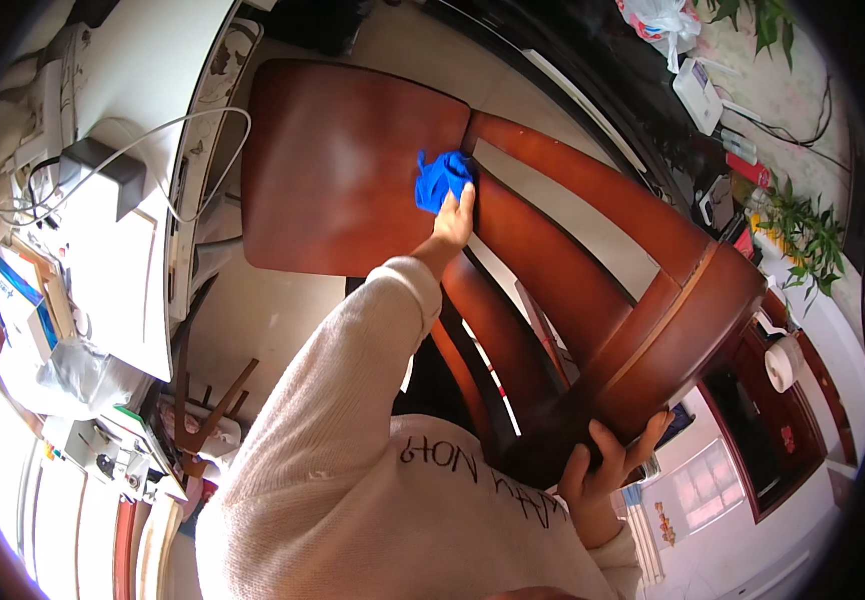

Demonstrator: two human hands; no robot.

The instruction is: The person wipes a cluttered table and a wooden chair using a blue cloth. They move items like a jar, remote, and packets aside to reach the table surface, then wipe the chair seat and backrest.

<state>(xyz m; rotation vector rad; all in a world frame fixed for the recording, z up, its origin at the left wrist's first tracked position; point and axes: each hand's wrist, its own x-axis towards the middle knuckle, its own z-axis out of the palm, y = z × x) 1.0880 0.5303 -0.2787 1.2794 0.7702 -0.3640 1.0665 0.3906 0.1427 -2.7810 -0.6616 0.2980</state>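
Observation:
A brown wooden chair fills the middle, its broad seat [327, 172] at the upper left and its curved back slats [552, 247] running down to the right. My left hand [456, 217] holds a bunched blue cloth [443, 180] against the seat's edge, where the slats meet it. My right hand [608, 465] grips the chair's thick top rail [680, 337] from its near side, fingers spread along it. Part of that hand's grip is hidden by the rail. Cream knitted sleeves cover both arms.
On the left stands a white table [124, 277] with a grey cable [207, 112] looping past its edge. A dark cabinet top at the upper right bears a white router [697, 96], a plastic bag [661, 26] and a leafy plant [800, 225]. Wooden legs [211, 420] show at lower left.

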